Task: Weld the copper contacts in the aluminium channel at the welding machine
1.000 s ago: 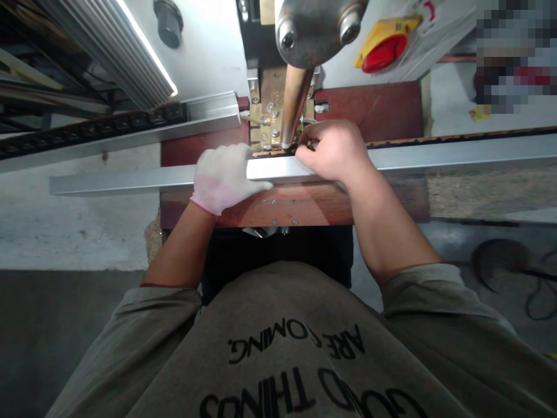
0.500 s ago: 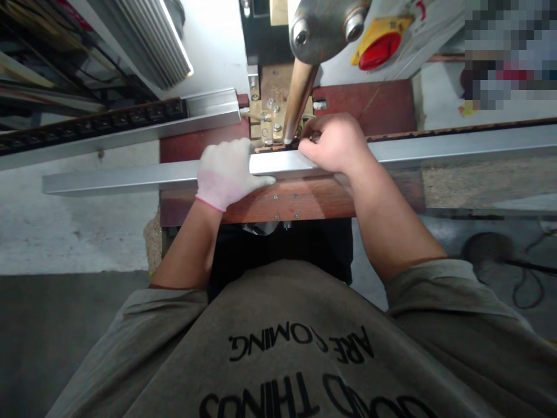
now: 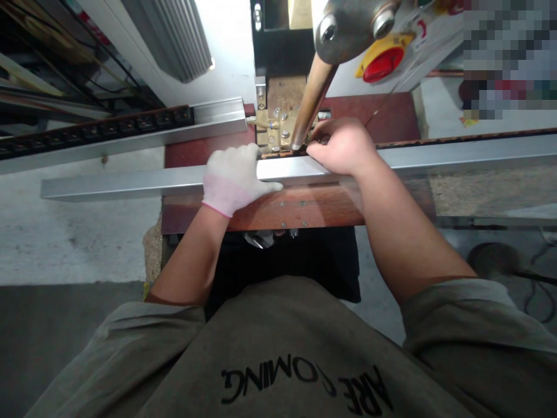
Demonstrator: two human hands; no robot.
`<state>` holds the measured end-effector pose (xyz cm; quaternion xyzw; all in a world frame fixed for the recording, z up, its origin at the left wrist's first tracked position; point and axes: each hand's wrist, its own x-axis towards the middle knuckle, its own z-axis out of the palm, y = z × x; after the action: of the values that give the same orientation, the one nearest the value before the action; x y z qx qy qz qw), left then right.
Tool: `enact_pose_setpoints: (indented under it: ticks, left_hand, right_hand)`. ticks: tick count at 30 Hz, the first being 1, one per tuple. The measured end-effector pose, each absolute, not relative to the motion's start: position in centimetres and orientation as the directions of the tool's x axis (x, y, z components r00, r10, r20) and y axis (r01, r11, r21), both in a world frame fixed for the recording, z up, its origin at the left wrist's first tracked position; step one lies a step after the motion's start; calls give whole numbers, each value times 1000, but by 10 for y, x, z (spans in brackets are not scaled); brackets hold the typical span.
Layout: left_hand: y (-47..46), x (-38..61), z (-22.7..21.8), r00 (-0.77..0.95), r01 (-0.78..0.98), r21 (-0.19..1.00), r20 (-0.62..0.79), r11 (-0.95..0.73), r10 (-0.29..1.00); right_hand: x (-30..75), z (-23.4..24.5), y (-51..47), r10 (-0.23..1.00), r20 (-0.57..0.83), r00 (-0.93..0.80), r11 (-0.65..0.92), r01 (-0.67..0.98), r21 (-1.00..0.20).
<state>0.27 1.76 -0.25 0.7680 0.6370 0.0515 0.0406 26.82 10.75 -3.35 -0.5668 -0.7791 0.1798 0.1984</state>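
A long silver metal bar (image 3: 278, 169) lies across the wooden work surface. My left hand (image 3: 232, 180), in a white glove with a pink cuff, is wrapped over the bar left of the middle, its thumb along the near side. My bare right hand (image 3: 343, 145) rests on the bar to the right, thumb and index finger bent together beside a copper-coloured rod (image 3: 315, 98). The rod's tip comes down just behind the bar, between my hands. Whatever the right fingertips hold, if anything, is hidden. A dark strip (image 3: 470, 138) runs along the bar's far edge.
Behind the bar stands a brass block (image 3: 285, 125) with bolts and fittings. A red knob on a yellow plate (image 3: 383, 64) is on the machine's right side. A rail with a dark notched strip (image 3: 143, 121) extends left. The dark red board (image 3: 261, 209) ends at my waist.
The whole view has shifted slightly, so the machine and both hands appear lower and further right. Both hands keep the same hold beside the rod; no clear movement of the bar shows.
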Motion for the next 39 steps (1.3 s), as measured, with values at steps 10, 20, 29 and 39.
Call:
enact_pose_setpoints:
  ticks: [10,20,29,39]
  left_hand:
    - [15,1,-7,161,981,93,76,-168,984]
    - [17,3,-8,127,990,57,60,-131,990]
    - [13,5,-6,111,989,94,55,-116,992]
    - [17,3,4,206,974,107,-53,-200,977]
  right_hand:
    - [268,-36,114,952,169,-257,307,787,-535]
    - [267,-35,115,929,184,-320,369,807,-461]
    - [269,-28,110,945,151,-291,326,791,-517]
    - [272,-17,91,968,89,-234,234,720,-654]
